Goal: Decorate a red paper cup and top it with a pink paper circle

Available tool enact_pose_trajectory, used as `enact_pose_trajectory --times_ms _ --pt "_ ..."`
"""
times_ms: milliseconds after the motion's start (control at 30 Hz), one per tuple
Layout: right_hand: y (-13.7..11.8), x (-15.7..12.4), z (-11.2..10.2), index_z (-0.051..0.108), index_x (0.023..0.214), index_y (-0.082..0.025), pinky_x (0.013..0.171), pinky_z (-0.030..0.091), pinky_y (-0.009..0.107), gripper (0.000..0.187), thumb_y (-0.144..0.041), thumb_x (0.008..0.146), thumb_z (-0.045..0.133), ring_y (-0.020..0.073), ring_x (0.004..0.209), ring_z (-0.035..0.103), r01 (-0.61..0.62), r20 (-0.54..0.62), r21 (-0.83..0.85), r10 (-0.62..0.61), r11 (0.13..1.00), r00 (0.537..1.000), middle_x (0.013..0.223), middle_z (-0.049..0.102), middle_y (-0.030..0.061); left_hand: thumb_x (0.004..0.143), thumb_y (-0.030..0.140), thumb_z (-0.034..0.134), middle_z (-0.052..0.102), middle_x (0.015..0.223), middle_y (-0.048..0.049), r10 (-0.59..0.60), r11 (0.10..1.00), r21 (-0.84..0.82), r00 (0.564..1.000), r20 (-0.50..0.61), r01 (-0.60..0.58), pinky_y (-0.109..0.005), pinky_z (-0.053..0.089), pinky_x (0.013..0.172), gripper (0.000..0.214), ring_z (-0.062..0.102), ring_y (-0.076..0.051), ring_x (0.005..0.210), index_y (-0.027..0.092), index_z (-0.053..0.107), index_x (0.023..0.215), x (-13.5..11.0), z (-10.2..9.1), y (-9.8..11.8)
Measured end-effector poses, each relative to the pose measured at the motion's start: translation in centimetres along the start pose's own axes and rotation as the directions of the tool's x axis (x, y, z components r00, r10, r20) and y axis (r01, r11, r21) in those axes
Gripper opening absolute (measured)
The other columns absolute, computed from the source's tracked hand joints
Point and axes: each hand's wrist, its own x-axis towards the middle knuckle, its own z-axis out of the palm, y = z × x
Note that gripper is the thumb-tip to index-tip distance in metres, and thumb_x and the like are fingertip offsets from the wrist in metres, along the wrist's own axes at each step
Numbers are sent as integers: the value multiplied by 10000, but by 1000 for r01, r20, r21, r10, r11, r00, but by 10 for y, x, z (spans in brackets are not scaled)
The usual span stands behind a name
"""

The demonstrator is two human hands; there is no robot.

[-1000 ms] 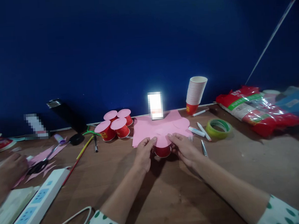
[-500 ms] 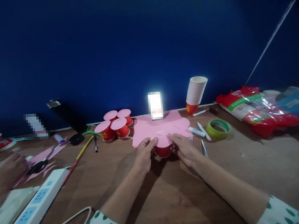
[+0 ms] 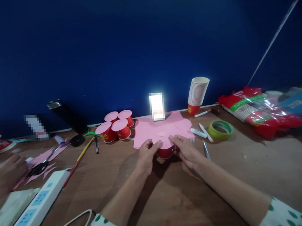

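Note:
A short red paper cup (image 3: 165, 153) stands upside down on the wooden table (image 3: 171, 193), capped by a pink paper disc (image 3: 162, 142). My left hand (image 3: 146, 156) grips the cup's left side, thumb and fingers pinching the disc's edge. My right hand (image 3: 186, 150) holds the right side the same way, fingertips pressed on the disc. Just behind lies a sheet of pink paper (image 3: 160, 127) with round cut-outs.
Three disc-capped red cups (image 3: 115, 126) stand left of the sheet. A stack of cups (image 3: 197, 93), markers (image 3: 202, 130), a green tape roll (image 3: 220, 129) and a red bag (image 3: 258, 110) lie to the right. Scissors (image 3: 39, 166), pink scraps, a power strip (image 3: 36, 204) and another person's hand (image 3: 6, 176) are at left.
My left fingers have shifted slightly along the disc's edge; the cup stays in place between both hands.

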Motion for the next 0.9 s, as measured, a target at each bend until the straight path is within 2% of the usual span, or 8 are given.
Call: enact_pose_trajectory --times_ms 100,200,567,733,900 --pt "0 0 0 529 645 -186 479 368 188 400 -436 583 836 61 487 436 0 1 5 0 1000 1000 549 522 -76 540 374 866 653 741 3 23 999 26 1000 15 -24 -237 443 659 428 562 -105 657 147 630 816 1 -1 -3" --pt "0 0 0 523 636 -192 489 385 195 404 -438 577 837 70 502 444 1 4 8 -1 1000 1000 558 520 -72 552 368 862 630 717 8 55 996 65 998 26 -57 -257 458 706 447 594 -138 728 151 653 882 3 -3 -7" --pt "-2 -3 1 527 642 -212 566 425 234 371 -420 579 827 106 566 479 21 47 32 -23 999 999 592 528 -60 569 365 848 625 737 14 77 991 106 997 17 -78 -241 446 677 420 582 -121 698 161 639 872 4 -4 -9" --pt "-4 -6 2 529 637 -211 578 439 248 358 -455 621 790 117 575 482 32 56 46 -34 998 998 603 543 -49 565 362 849 648 782 -2 79 993 89 997 10 -79 -244 444 681 424 588 -125 710 158 642 873 5 -5 -9" --pt "-4 -6 1 538 683 -204 574 436 245 378 -439 603 823 109 564 508 16 77 -8 -16 1000 997 612 556 -54 578 366 846 659 805 -17 52 993 107 998 26 -54 -258 452 681 450 607 -141 719 161 641 921 4 -5 -8"
